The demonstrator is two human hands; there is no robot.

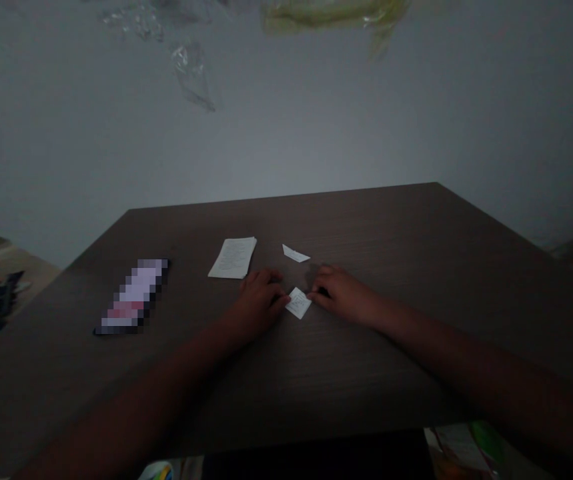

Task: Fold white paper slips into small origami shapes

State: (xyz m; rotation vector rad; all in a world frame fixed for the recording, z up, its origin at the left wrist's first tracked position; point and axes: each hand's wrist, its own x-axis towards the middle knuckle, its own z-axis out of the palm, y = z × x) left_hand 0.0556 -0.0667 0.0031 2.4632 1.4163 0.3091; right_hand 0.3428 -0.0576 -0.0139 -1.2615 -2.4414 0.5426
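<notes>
A small square of white paper (299, 304) with printed marks lies on the table, turned so a corner points toward me; it looks folded. My left hand (262, 297) holds its left corner, thumb on the paper and fingers curled. At the opposite corner, my right hand (339, 293) grips the paper between thumb and fingers. Just beyond both hands is a narrow folded paper piece (295, 254), touched by neither. A stack of printed paper sheets (233, 258) rests beyond my left hand, close to its fingers.
On the left of the dark wooden table (366, 227) lies a phone (133, 297) with a blurred-out screen. A pale wall (286, 133) stands behind the table, with clear and yellow plastic (336, 15) on it. Assorted items sit beyond the left edge and below the near edge.
</notes>
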